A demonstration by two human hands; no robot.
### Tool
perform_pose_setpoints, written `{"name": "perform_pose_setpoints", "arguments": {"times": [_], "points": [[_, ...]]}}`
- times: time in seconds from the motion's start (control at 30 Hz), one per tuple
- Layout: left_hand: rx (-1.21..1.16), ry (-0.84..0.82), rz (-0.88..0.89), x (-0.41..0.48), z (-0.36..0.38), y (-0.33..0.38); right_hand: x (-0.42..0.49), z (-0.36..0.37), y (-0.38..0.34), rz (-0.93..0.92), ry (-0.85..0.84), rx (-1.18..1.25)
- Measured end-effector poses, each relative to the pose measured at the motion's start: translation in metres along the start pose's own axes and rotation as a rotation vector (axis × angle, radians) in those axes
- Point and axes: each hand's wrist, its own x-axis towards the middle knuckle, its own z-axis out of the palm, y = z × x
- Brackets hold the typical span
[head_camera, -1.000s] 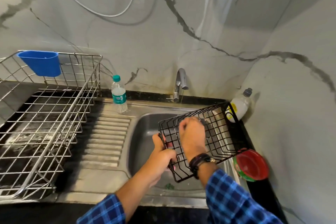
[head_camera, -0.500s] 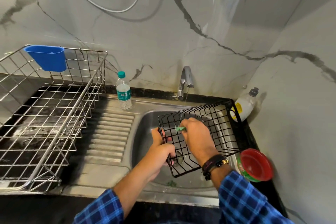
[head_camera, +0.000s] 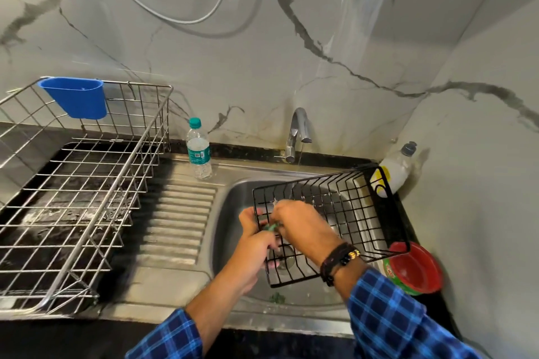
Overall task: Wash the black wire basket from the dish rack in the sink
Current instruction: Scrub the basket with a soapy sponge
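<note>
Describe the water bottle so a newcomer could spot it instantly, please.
Find the steel sink. At the back of its ribbed drainboard, left of the tap, stands the water bottle. Unlike the white soap bottle, it is clear with a teal cap.

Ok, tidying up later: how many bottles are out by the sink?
2: a water bottle at the back of the drainboard, and a soap bottle in the right corner, partly behind the black wire basket.
</note>
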Motion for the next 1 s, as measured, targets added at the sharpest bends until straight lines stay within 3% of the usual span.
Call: {"name": "perform_pose_setpoints", "arguments": {"times": [0.1, 0.2, 0.27, 0.47, 0.6, 0.67, 0.8, 1.0], "points": [[-0.035, 0.036, 0.052, 0.002, -0.001, 0.002, -0.017, 0.0, -0.001, 0.007, -0.274, 0.0], [-0.028, 0.044, 0.06, 0.006, -0.001, 0.004, -0.025, -0.007, 0.007, 0.114, -0.388, 0.013], [-0.074, 0.02, 0.055, 0.007, 0.001, 0.003, -0.024, -0.016, 0.012, 0.199, -0.358, -0.034], [-0.141, 0.116, 0.2, 0.005, -0.006, 0.008, -0.029, -0.028, 0.022, 0.399, -0.01, -0.189], [-0.06, 0.144, 0.32, 0.002, -0.011, 0.015, -0.022, -0.021, 0.02, 0.469, -0.158, -0.119], [0.0, 0.126, 0.382, -0.002, -0.004, 0.018, -0.017, -0.006, -0.005, 0.384, -0.232, -0.045], [0.079, 0.083, 0.416, -0.007, -0.002, 0.018, -0.028, 0.009, -0.015, 0.205, -0.166, 0.018], [0.111, 0.059, 0.397, -0.002, -0.018, 0.023, -0.055, -0.021, 0.074, 0.411, -0.122, -0.225]]}}
